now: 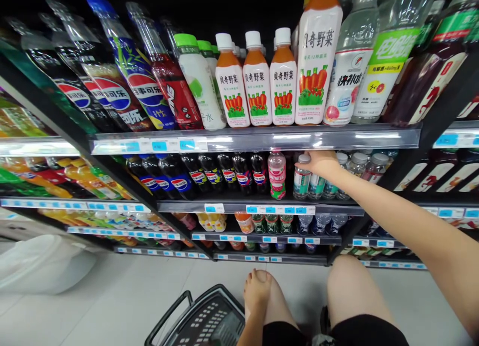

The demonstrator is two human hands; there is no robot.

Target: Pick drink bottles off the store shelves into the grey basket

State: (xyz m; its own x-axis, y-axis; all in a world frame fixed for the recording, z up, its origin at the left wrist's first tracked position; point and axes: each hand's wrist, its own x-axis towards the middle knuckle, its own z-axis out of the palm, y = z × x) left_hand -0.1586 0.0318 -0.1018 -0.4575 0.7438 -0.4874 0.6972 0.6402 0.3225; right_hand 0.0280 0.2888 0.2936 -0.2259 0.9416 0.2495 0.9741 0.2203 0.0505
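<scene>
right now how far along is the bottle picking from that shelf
Early, it seems. Done: the person is crouched at the drinks shelves with the basket on the floor; what shows of it looks empty. In hand: the right hand is on the cap of a small bottle on the second shelf, still in its row. The left hand rests on the knee. Left: lifting the bottle out into the basket.

Glossy plastic bottles (283, 77), clear shelf strip (258, 138)

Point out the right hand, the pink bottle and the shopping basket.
right hand (321, 162): head view, on the back of the hand at the bottle caps.
pink bottle (277, 175): head view, on its label.
shopping basket (209, 322): head view, on its mesh wall.
</scene>
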